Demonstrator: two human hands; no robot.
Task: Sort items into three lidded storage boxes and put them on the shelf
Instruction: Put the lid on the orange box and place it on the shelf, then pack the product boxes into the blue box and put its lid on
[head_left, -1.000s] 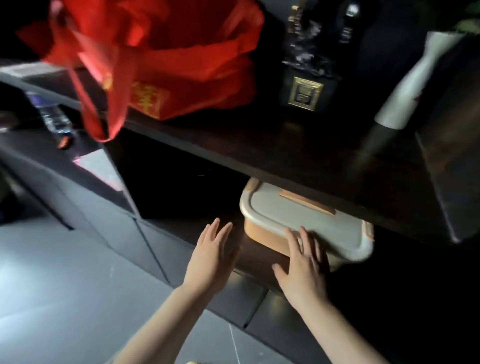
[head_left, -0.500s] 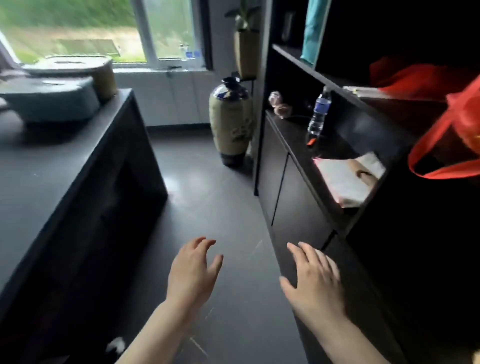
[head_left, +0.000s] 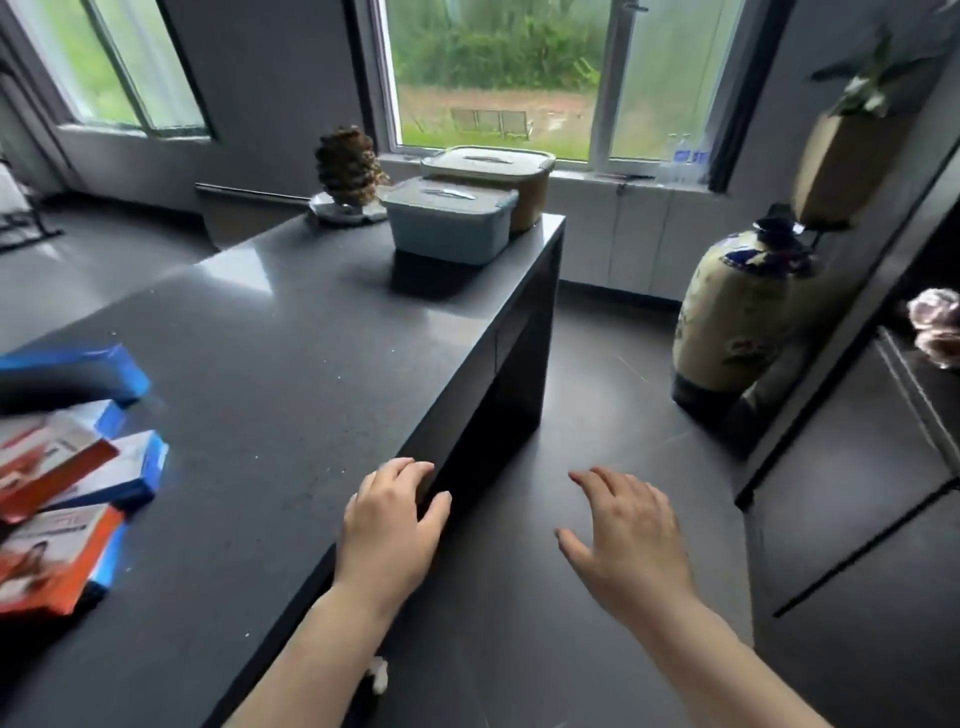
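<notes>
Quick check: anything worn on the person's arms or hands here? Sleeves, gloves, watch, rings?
Nothing visible. The left hand and right hand are bare: no gloves, and no rings or watch that can be made out. Both forearms are uncovered down to the frame's bottom edge, so no sleeve shows.

A large pinecone (head_left: 349, 165) is standing on a plate (head_left: 332, 212) near the counter's (head_left: 291, 332) far edge. A big patterned vase (head_left: 737, 317) is sitting on the floor (head_left: 613, 395) beside the counter's far right corner, with a potted plant (head_left: 852, 150) just behind it.
</notes>
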